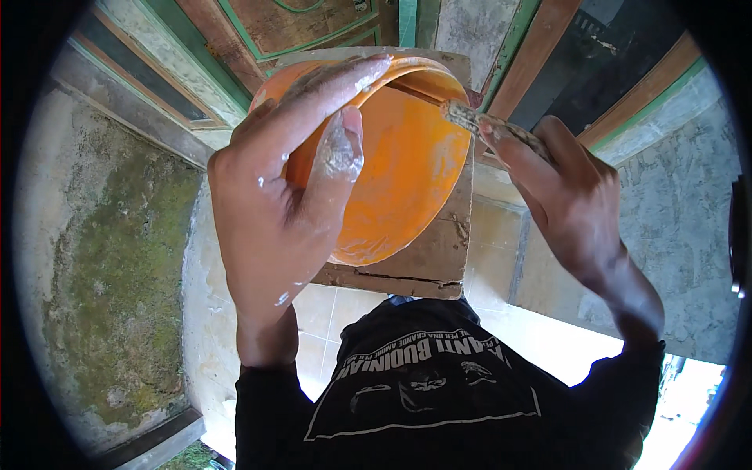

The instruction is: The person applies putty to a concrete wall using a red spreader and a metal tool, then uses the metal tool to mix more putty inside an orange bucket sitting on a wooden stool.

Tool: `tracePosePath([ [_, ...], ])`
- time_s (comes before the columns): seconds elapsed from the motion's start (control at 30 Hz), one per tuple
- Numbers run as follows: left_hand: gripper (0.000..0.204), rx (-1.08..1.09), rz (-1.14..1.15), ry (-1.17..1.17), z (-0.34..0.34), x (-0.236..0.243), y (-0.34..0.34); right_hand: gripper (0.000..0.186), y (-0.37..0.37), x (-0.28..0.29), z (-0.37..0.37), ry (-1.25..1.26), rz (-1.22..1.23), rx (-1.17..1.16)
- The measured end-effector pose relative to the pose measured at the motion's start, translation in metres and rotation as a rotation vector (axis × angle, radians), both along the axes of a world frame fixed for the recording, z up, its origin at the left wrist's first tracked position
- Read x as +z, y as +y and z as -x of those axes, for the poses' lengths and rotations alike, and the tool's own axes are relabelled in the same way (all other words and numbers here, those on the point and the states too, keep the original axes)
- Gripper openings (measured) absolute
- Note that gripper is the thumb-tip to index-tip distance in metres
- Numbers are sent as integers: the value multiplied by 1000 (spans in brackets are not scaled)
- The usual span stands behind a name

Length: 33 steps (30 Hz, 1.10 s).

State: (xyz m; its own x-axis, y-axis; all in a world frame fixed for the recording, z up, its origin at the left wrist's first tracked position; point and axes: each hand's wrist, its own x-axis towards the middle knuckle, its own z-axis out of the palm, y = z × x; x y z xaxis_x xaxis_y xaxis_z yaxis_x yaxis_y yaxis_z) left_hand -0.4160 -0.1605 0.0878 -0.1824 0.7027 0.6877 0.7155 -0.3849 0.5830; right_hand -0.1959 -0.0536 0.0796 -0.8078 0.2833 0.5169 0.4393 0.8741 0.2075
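1. The tub (407, 172), orange, stands or leans on the bench with its mouth turned toward the person, so I can look straight into it; pale smears and streaks mark its inner wall.
2. The tool (464, 117) has a crusted handle and a thin, dark blade that reaches into the tub just under the rim. Whether the edge touches the plastic, I cannot tell.
3. The right hand (576, 188) is closed round the handle, with fingers stretched along it toward the blade.
4. The left hand (270, 200) grips the tub's far-left side, forefinger lying along the rim, thumb on the mouth side; white residue coats the thumb.
5. To my eye, the step in hand is scraping the inside near the rim, with the left hand steadying the tub.
6. The next move, I judge, calls for a firm left grip and the blade kept flat to the curve, with the left thumb well out of its path.
7. The bench (431, 254) beneath is worn wood, cracked along its near edge.
8. Farther out are floor tiles (313, 313), a green-trimmed door (301, 31) and a mossy wall (117, 274).
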Motion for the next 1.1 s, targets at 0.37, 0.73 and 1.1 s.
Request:
tracePosePath([
  [0.37, 28, -83, 113, -50, 18, 16, 18, 32, 4, 8, 10, -190, 13, 34],
  [0.73, 31, 20, 469, -198, 5, 60, 15, 45, 26, 18, 26, -221, -227, 186],
  [1.1, 30, -175, 222, 90, 30, 47, 38, 49, 34, 22, 36, -312, -38, 305],
])
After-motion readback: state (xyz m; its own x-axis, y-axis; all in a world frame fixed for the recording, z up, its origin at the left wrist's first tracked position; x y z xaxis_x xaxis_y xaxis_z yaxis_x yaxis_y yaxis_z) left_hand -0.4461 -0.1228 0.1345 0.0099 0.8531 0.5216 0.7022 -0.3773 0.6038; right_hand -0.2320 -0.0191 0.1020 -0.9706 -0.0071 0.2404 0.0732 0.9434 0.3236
